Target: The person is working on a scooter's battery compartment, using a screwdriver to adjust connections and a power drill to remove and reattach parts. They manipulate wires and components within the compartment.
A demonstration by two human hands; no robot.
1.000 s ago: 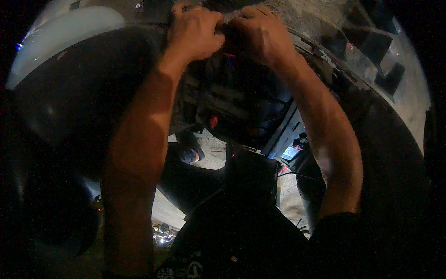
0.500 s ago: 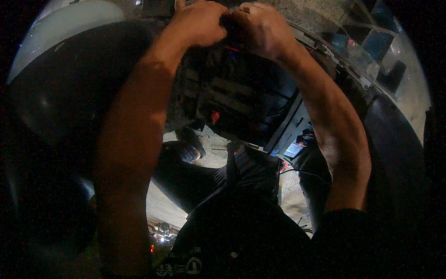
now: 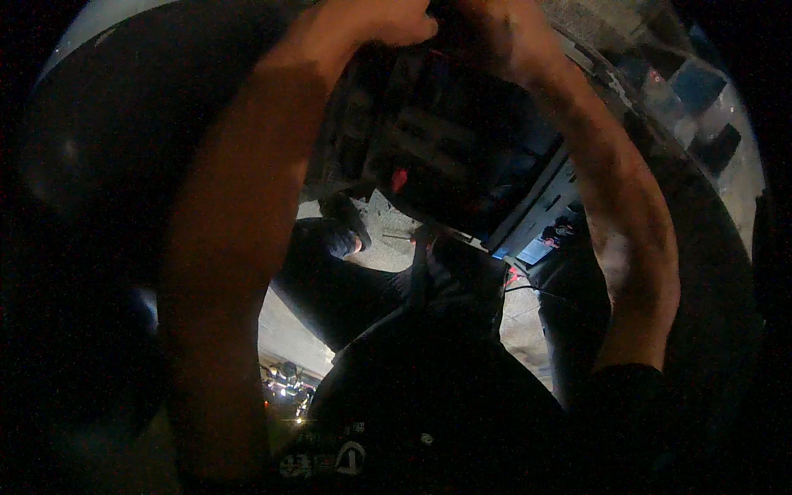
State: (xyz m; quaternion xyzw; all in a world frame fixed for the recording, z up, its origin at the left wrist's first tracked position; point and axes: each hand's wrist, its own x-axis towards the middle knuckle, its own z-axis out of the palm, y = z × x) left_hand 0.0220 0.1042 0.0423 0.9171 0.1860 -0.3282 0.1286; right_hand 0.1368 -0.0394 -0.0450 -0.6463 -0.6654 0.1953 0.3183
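Both my arms reach up to the top edge, over a dark, open machine housing (image 3: pixel 445 140). My left hand (image 3: pixel 392 21) is curled closed at the top edge, its thumb side showing and part of it cut off. Just right of it, my right hand (image 3: pixel 503 29) bends inward, blurred and shaded, its fingers curled toward the dark gap between the hands. What they grip there is hidden. Below the hands, a small red part (image 3: pixel 399 180) sits in the housing. A grey metal rail (image 3: pixel 536 202) with slots runs along its right side.
A large smooth black panel (image 3: pixel 148 107) curves along the left. On the right is another dark curved edge (image 3: pixel 709 198). My dark-clothed legs (image 3: pixel 355 285) are below, over a pale floor (image 3: pixel 392 219). A cable (image 3: pixel 524 287) and small shiny parts (image 3: pixel 289 384) lie lower down.
The view has shifted, so the housing appears higher and a little to the right. Both hands are now nearer the top edge and more cut off.
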